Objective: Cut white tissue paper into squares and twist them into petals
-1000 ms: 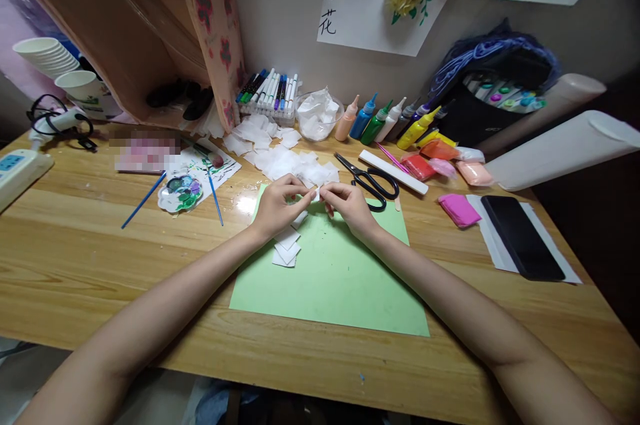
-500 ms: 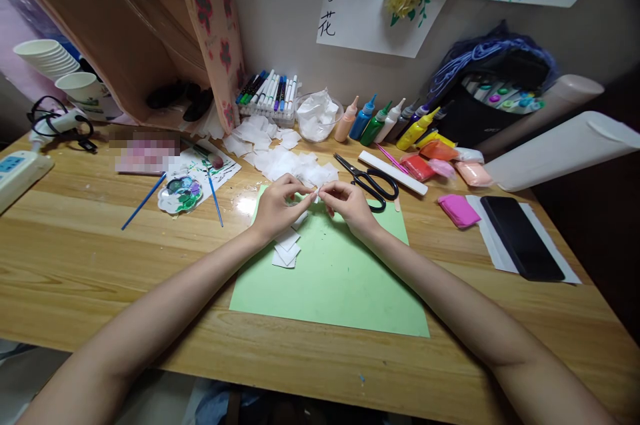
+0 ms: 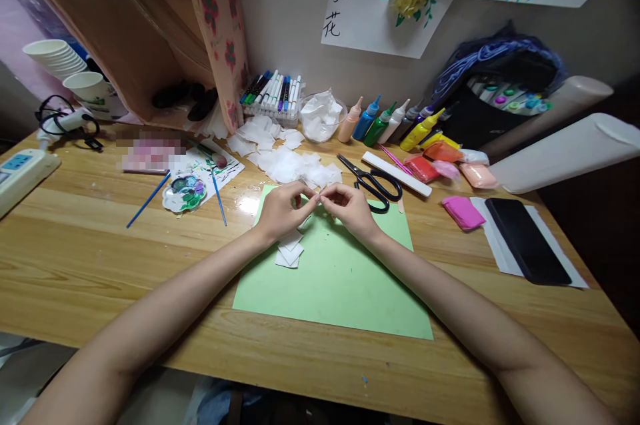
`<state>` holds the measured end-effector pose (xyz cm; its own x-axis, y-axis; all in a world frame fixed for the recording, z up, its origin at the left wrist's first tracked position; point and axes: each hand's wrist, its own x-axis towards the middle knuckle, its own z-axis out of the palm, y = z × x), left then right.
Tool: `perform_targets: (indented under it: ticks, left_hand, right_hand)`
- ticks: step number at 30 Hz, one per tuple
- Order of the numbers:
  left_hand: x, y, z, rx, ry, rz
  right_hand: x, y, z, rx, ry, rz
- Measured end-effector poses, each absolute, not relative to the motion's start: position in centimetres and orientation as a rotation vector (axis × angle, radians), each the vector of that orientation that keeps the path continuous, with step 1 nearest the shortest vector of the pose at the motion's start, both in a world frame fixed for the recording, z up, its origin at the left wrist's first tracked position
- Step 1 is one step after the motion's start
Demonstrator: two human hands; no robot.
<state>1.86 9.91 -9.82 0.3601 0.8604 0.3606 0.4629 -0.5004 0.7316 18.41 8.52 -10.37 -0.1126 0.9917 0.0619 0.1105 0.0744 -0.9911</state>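
Observation:
My left hand (image 3: pixel 285 213) and my right hand (image 3: pixel 350 210) meet fingertip to fingertip over the upper part of a green paper sheet (image 3: pixel 340 278). Both are closed in a pinch around a small piece of white paper, mostly covered by the fingers. Overlapping white paper squares (image 3: pixel 290 255) lie on the sheet below my left hand and partly under it. Just beyond the fingers is a heap of white tissue-like pieces (image 3: pixel 293 165). Black-handled scissors (image 3: pixel 373 186) rest to the right of my right hand, partly on the sheet.
Behind stand a box of markers (image 3: pixel 274 99), a clear bowl with white paper (image 3: pixel 323 118) and several paint bottles (image 3: pixel 374 125). A paint palette (image 3: pixel 185 194) and brushes lie left. To the right are clay packets (image 3: pixel 423 168), a pink packet (image 3: pixel 463 213) and a phone (image 3: pixel 527 241).
The view has shifted slightly, so everything sits a little further right. My hands stay pinched together; the white piece between them shows less now.

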Motion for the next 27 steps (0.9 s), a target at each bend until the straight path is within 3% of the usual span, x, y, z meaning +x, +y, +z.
perform_targets:
  ticks: [27]
  left_hand:
    - [1.88, 9.96, -9.82, 2.070, 1.157, 1.120]
  right_hand:
    - [18.49, 8.54, -10.86, -1.207, -1.442, 1.123]
